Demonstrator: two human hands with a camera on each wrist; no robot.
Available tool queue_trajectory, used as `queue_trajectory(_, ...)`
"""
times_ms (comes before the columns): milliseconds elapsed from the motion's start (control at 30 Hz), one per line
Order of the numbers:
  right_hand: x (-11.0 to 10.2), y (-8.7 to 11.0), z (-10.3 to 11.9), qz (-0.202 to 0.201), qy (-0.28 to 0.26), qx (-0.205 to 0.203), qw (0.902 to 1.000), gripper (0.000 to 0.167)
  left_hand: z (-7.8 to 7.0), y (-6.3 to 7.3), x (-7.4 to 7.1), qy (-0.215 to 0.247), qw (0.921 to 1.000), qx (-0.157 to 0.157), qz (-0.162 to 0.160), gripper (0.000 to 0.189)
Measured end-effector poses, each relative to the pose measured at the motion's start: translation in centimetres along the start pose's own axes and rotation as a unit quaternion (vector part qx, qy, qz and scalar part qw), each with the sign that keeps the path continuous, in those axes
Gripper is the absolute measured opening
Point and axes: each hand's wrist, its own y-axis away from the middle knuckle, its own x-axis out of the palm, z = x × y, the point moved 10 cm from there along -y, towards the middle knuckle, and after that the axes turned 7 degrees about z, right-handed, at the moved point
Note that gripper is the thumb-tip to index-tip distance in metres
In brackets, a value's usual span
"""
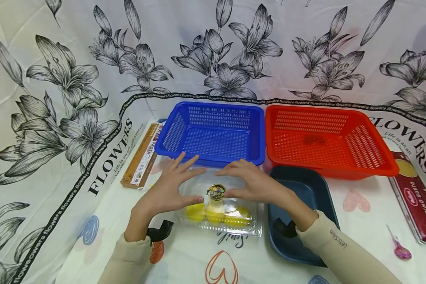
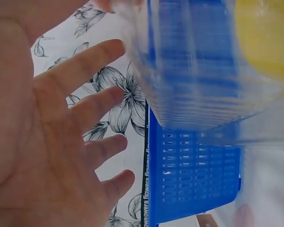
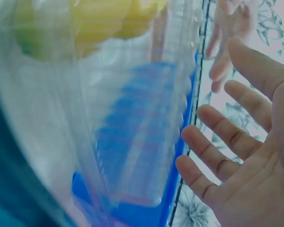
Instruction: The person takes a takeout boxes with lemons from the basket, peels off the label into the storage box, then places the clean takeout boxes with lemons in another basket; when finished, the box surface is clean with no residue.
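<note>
A clear plastic clamshell box (image 1: 230, 219) with a round black-and-gold label lies in front of the blue basket, its lid down. Several yellow pieces (image 1: 216, 213) show inside along its near side; their exact kind cannot be told. Over the box's left part is my left hand (image 1: 172, 187), fingers spread and thumb apart. My right hand (image 1: 250, 183) is over the right part, its fingers slightly bent. In the left wrist view the left hand (image 2: 61, 123) grips nothing, and in the right wrist view the right hand (image 3: 241, 137) likewise has bare fingers beside the clear plastic.
Behind the box stand a blue basket (image 1: 213, 144) and a red basket (image 1: 312, 146), side by side. A dark blue tray (image 1: 277, 244) lies right of the box, under my right forearm. A pasta box (image 1: 140, 157) is at left; a red package (image 1: 417, 197) and small pink item (image 1: 402, 251) are at right.
</note>
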Motion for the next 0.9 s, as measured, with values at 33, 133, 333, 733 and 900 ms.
queue_trajectory(33, 0.2, -0.2, 0.0, 0.004, 0.0, -0.001, 1.0, 0.054, -0.1, 0.1, 0.1, 0.002, 1.0, 0.002, 0.002, 0.075)
queue_trajectory(133, 0.9, -1.0, 0.0, 0.015, 0.006, 0.0, 0.9999, 0.051, -0.3, 0.3, 0.5, 0.011, 0.9999, 0.004, 0.012, 0.075)
queue_trajectory(333, 2.1, -2.3, -0.4, 0.037, 0.022, 0.027, 0.9987, 0.045, 0.1, 0.5, 1.5, 0.017, 0.9993, 0.003, 0.032, 0.077)
queue_trajectory(733, 2.7, -2.8, -0.8, 0.034, 0.018, 0.042, 0.9984, 0.031, 0.6, 0.2, 2.2, 0.031, 0.9986, 0.004, 0.044, 0.077)
queue_trajectory(900, 2.7, -2.9, -0.9, 0.026, 0.002, 0.044, 0.9987, 0.026, 0.8, 0.2, 2.4, 0.046, 0.9978, 0.003, 0.046, 0.079)
